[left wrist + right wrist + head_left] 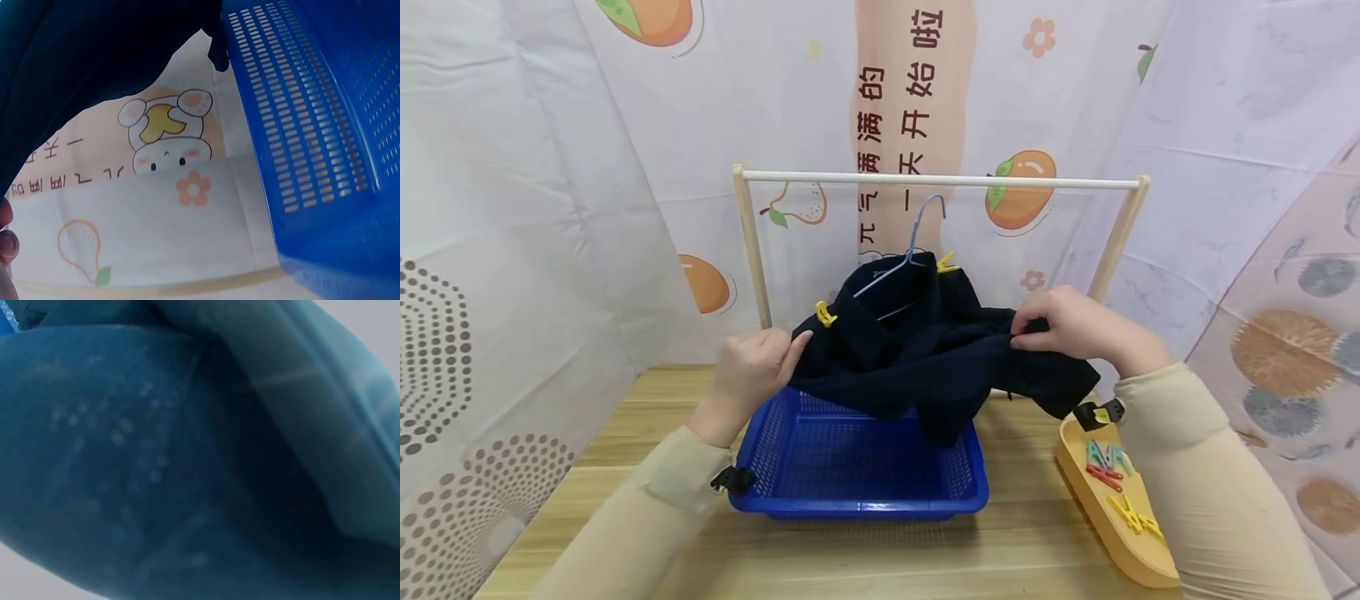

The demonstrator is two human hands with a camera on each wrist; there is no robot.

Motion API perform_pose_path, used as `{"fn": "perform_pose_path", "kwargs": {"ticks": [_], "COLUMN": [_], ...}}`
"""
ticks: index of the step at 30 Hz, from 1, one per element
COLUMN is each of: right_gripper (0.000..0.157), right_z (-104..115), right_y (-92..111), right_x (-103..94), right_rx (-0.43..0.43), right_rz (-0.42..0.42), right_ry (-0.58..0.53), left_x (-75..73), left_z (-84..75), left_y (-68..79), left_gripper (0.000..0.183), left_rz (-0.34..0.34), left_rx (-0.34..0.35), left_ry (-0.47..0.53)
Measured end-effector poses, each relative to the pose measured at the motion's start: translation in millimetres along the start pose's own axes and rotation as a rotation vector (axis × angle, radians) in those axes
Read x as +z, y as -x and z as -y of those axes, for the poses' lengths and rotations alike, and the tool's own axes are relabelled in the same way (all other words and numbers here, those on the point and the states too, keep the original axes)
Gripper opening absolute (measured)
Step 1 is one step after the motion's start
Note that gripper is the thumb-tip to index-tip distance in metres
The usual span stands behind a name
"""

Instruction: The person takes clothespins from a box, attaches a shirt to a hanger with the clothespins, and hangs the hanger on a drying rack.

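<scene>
A dark navy collared garment (910, 367) is spread between both hands above a blue basket (857, 505). Inside its neck sits a light-blue hanger (913, 242), whose hook rises to just below the rod in the head view. One yellow clothespin (825, 314) clips the left shoulder, another yellow clothespin (947, 263) the right. My left hand (752, 367) grips the cloth at the left side, thumb on top. At the right, my right hand (1063, 327) pinches the fabric between thumb and fingers, with a flap of it hanging below. Dark cloth fills the right wrist view.
Behind the garment stands a wooden rack with a white rod (842, 177). A yellow-orange tray (1097, 500) holding several teal, red and yellow clothespins lies at the right, partly behind the right sleeve. Printed curtains surround the wooden table (625, 450).
</scene>
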State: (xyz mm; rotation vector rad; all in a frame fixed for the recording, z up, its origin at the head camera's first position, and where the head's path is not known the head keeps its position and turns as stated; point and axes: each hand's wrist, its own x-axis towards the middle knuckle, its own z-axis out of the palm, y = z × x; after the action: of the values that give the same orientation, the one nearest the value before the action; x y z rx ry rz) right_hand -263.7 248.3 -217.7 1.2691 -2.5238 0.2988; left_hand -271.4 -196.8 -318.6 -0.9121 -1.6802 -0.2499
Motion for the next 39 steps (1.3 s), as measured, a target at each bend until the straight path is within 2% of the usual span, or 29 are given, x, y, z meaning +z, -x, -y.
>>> {"fn": "perform_pose_path", "kwargs": {"ticks": [3,8,14,24,28,33,39], "right_gripper": [0.020,0.022,0.024,0.026,0.027,0.027,0.027], "right_z": [-3.0,-10.3,-19.2,-24.6,-26.8,-29.1,-32.2], "right_y": [7.3,20.9,38.5,54.0,61.6,72.7,81.5], "right_x": [-3.1,-5.8,-6.4,-17.1,-21.9,-26.2,-28.0], "right_rx": [-0.006,0.010,0.049,0.082,0.089,0.148,0.190], "right_rz": [-0.022,-0.044,-0.069,-0.110,-0.103,-0.074,-0.064], "right_ry": [0.000,0.001,0.002,0.055,0.073,0.105,0.137], "left_x": [5.8,17.4,31.0,43.3,50.0,58.6,66.0], "left_z": [-4.9,-12.6,-20.1,-29.4,-34.4,-41.8,-48.8], "left_y": [-2.9,-6.6,-11.6,-23.8,-28.2,-33.7,-37.6], "left_gripper": [0.052,0.053,0.052,0.051,0.051,0.052,0.052], "left_rz": [0.012,-0.021,-0.031,-0.054,-0.073,-0.089,-0.065], "left_rx": [-0.002,-0.001,0.009,0.013,0.006,0.021,0.014], "left_ry": [0.015,0.041,0.062,0.088,0.097,0.097,0.117]}}
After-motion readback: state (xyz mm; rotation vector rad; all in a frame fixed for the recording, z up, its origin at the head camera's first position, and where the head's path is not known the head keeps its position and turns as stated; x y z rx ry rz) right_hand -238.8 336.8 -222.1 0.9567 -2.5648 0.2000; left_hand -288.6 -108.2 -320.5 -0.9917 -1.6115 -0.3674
